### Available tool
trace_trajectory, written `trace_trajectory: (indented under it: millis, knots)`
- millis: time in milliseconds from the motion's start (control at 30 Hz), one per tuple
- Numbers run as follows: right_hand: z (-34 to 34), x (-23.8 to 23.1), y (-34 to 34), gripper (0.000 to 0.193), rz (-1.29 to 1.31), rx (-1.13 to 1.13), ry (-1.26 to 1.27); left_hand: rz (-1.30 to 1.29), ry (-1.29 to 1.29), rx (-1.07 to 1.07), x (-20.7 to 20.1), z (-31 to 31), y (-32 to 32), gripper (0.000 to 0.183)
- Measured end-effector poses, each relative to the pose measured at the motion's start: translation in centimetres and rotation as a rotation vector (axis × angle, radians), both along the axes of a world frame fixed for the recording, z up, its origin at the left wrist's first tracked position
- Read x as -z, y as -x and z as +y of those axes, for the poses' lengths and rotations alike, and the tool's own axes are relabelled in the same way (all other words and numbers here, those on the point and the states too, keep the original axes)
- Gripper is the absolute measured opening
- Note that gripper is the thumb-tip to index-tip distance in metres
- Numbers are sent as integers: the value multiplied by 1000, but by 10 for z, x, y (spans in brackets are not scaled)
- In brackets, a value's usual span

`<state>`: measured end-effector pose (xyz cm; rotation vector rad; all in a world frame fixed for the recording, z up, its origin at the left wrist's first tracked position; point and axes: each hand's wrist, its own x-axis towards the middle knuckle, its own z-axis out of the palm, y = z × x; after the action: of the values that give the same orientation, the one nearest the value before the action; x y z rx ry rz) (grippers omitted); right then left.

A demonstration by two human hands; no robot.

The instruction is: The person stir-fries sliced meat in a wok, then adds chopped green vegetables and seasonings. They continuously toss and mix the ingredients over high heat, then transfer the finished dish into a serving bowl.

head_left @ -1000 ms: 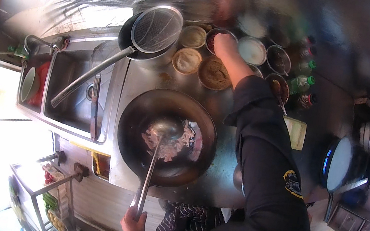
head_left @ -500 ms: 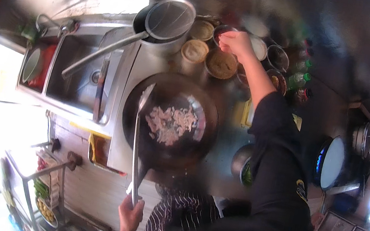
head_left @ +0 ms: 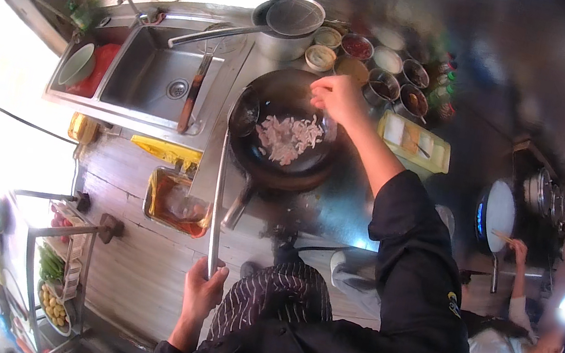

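meat strips [head_left: 288, 137], pale, lie mid-wok [head_left: 275, 92]. far left: rack [head_left: 54, 231] with green vegetables [head_left: 52, 264], outer side washed out by glare. pale green bowl [head_left: 77, 65] tilted against something red [head_left: 104, 66] in the small basin, hard to make out what. sink [head_left: 148, 81] next, wooden-handled tool [head_left: 193, 96] along its right side. left hand [head_left: 204, 287]: fingers wrapped round end of ladle [head_left: 219, 203] handle, ladle head at the wok's left wall. strainer [head_left: 295, 16] sits over a pot [head_left: 282, 48], pot opening mostly covered. right hand [head_left: 341, 100] above wok's far right part, fingers bunched narrow, can't tell if anything is pinched; hand and forearm hide part of the rim. behind: bowls [head_left: 357, 46], back ones blurred; green-capped bottles [head_left: 447, 92] smeared. yellowish tray [head_left: 441, 157] right of the forearm, contents unclear. far right: pan [head_left: 499, 215] with white contents, co-worker's hand [head_left: 518, 250] with thin sticks [head_left: 506, 238] at it; co-worker's body partly out of view.
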<state>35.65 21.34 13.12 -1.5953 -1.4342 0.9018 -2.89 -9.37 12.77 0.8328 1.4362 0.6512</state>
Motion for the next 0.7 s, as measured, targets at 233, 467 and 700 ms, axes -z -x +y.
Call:
trace_trajectory:
  millis: [233, 467, 700]
  knots:
    - [-103, -28, 62, 15, 27, 130, -90, -201, -33, 74, -10, -58, 50, 21]
    - [-340, 27, 127, 11, 207, 105, 27, -452, -88, 161, -6, -73, 57, 21]
    - [-661, 129, 178, 18, -68, 368, 434, -125, -26, 497, 20, -89, 42, 13]
